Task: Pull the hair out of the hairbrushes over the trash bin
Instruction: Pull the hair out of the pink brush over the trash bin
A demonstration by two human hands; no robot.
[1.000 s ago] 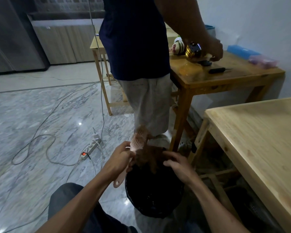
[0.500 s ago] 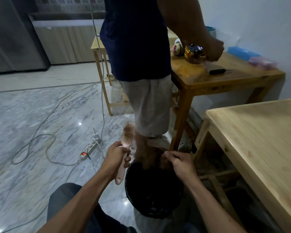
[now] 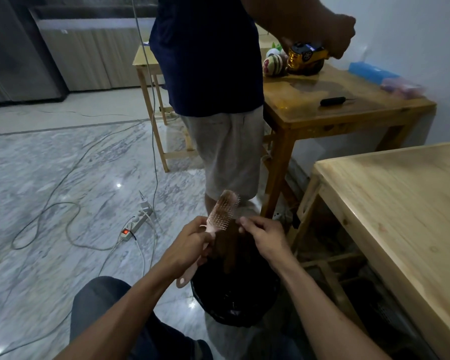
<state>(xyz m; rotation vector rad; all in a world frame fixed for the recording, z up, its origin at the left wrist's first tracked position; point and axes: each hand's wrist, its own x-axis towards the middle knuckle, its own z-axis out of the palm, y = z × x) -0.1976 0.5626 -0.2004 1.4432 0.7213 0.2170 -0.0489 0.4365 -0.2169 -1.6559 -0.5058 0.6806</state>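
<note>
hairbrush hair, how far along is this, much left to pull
Midway. Left hand grips the pink hairbrush. Right hand pinches a brown hair clump hanging over the black trash bin, not yet dropped. Hair still sits among the upper bristles. No other hairbrushes visible.

The room is dim with a cool bluish cast. Small bright glints of overhead light reflect off the polished marble floor. Wide-angle distortion bends the edges, and the frame's right side shows motion blur.

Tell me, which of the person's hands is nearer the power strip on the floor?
Left. The left hand is beside the power strip; the right hand is farther, across the hairbrush.
</note>
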